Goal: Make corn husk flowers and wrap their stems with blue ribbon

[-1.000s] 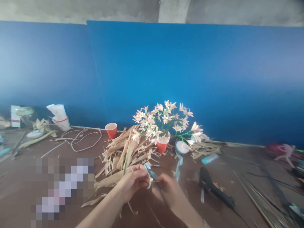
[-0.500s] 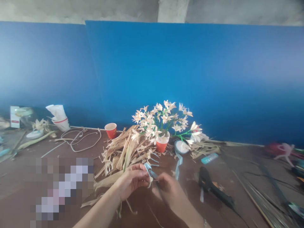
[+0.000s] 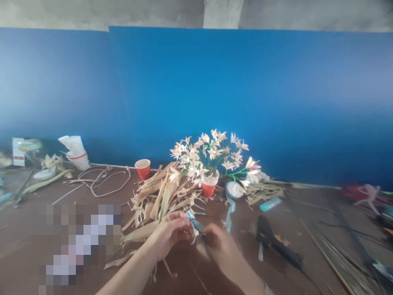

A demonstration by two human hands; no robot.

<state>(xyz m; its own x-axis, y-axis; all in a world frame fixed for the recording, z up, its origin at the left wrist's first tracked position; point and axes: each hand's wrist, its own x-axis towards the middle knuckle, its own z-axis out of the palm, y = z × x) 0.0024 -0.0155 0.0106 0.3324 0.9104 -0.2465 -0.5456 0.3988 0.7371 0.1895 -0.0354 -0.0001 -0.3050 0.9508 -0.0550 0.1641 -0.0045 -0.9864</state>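
At lower centre, the blue strip [image 3: 192,219] slants down-right from the pinch of your left hand [image 3: 172,234] to your right hand [image 3: 219,248], whose blurred grip I can't make out.

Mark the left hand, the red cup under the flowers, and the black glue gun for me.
Left hand [image 3: 168,233]: head view, middle of the hand.
Red cup [image 3: 208,191]: head view, front wall.
Black glue gun [image 3: 278,246]: head view, middle of the body.
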